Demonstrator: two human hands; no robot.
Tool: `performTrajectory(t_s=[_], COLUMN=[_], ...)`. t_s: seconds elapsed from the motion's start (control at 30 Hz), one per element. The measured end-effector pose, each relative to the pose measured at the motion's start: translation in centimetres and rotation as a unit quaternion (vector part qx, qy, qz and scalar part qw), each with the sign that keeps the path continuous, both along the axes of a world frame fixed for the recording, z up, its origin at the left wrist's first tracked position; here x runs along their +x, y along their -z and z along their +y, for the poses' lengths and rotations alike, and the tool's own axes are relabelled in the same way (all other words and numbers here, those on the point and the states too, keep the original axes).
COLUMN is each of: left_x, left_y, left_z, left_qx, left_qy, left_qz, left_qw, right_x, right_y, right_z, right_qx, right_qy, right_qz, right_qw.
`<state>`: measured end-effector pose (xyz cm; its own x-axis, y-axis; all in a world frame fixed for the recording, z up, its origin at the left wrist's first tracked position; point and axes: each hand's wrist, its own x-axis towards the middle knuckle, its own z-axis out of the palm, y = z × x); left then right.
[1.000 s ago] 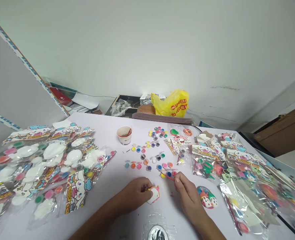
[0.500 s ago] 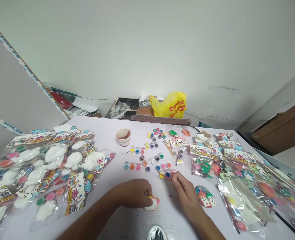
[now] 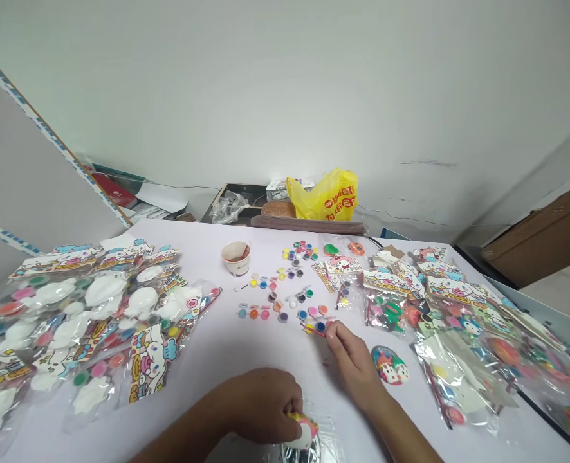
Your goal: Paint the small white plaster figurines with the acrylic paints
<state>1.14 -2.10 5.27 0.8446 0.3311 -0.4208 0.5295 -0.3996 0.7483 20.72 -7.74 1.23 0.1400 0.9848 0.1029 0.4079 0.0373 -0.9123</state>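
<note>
Right of the paper cup (image 3: 234,262) and nearer me, my left hand (image 3: 268,405) pinched the white figurine (image 3: 305,435); my right hand (image 3: 355,360) pinched a red paintbrush (image 3: 316,331) by the paint pots (image 3: 302,314), also right of the cup. Bagged plaster kits (image 3: 104,290) crowded the cup's left, and a painted plaque (image 3: 390,365) and more bagged kits (image 3: 392,315) its right.

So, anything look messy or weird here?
Yes: a dark smudge streaks the plain pale wall, right of the yellow plastic bag. A tiny reddish spot, maybe paint, marks the white tabletop beside the right hand.
</note>
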Motion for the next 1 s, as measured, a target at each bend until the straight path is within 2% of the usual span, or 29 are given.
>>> performTrajectory(t_s=[0.2, 0.4, 0.47, 0.53, 0.63, 0.7, 1.0], left_x=[-0.1, -1.8, -2.8, -3.6, -4.5, -4.7, -4.8], left_y=[-0.2, -0.4, -0.5, -0.5, -0.4, -0.2, 1.2], left_z=[-0.5, 0.5, 1.0, 1.4, 1.8, 1.9, 2.0], left_qx=[0.032, 0.057, 0.034, -0.033, -0.139, -0.177, -0.195], left_qy=[-0.011, -0.077, -0.085, -0.106, -0.135, -0.141, -0.162], left_qz=[0.018, 0.026, 0.017, -0.005, -0.054, -0.08, -0.115], left_qw=[0.999, 0.995, 0.996, 0.994, 0.979, 0.971, 0.961], right_x=[0.0, -0.1, -0.4, -0.9, -1.9, -2.5, -5.2], right_y=[0.1, 0.2, 0.1, -0.1, -0.3, -0.3, 0.1], right_z=[0.0, 0.0, 0.0, 0.2, 0.9, 1.5, 4.0], right_qx=[-0.001, -0.005, -0.003, 0.003, 0.007, 0.005, 0.002], right_qy=[-0.005, -0.002, 0.007, 0.014, 0.016, 0.012, -0.017], right_qz=[-0.003, 0.016, 0.024, 0.015, -0.045, -0.099, -0.283], right_qw=[1.0, 1.0, 1.0, 1.0, 0.999, 0.995, 0.959])
